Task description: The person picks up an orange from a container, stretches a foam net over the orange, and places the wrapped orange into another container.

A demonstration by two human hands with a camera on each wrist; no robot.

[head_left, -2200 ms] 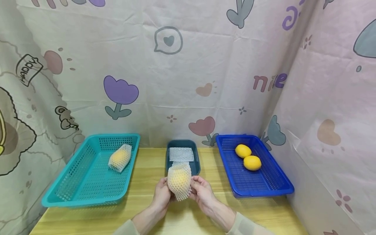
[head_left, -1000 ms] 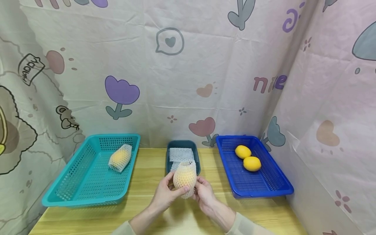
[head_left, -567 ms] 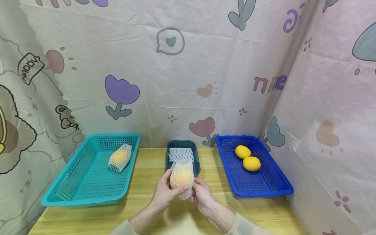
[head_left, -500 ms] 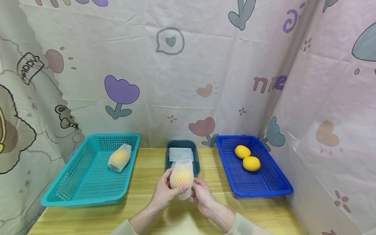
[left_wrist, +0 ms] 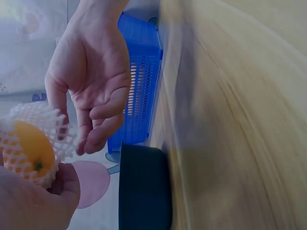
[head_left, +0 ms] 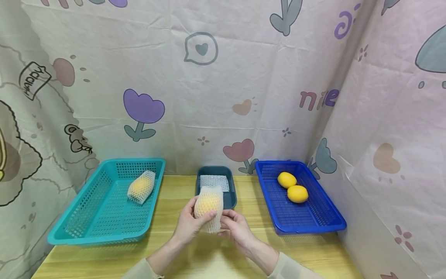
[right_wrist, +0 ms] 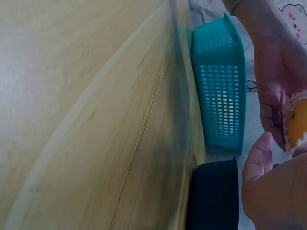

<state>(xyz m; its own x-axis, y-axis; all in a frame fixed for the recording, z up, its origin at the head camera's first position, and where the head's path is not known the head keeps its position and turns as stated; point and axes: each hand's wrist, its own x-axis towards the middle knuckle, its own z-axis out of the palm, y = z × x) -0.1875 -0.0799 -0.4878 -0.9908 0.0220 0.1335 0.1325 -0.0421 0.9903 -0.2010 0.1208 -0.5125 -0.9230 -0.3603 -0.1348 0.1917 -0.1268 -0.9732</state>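
Observation:
My left hand [head_left: 188,225] grips a yellow lemon [left_wrist: 34,143] wrapped in a white foam net sleeve [head_left: 213,193], above the table's middle. Its thumb lies across the front; the fingers behind are mostly hidden. The sleeve's ends stick out above and below the fruit. Close by on the right is my right hand [head_left: 239,229], fingers loosely bent beside the sleeve's edge. In the left wrist view a gap shows between its thumb and fingers, and no firm hold is seen. Just behind stands a small dark teal bin [head_left: 230,199] with a flat foam net [head_left: 214,181] inside.
On the left sits a turquoise basket [head_left: 101,239] holding one netted lemon [head_left: 141,187]. A blue basket [head_left: 303,228] on the right holds two bare lemons [head_left: 297,194]. All stand on a wooden table [head_left: 174,193] before a printed curtain [head_left: 216,85].
The netted lemon has moved slightly left and turned in my left hand. My right fingers, which pinched the sleeve's lower end, have loosened beside it. The baskets stay put.

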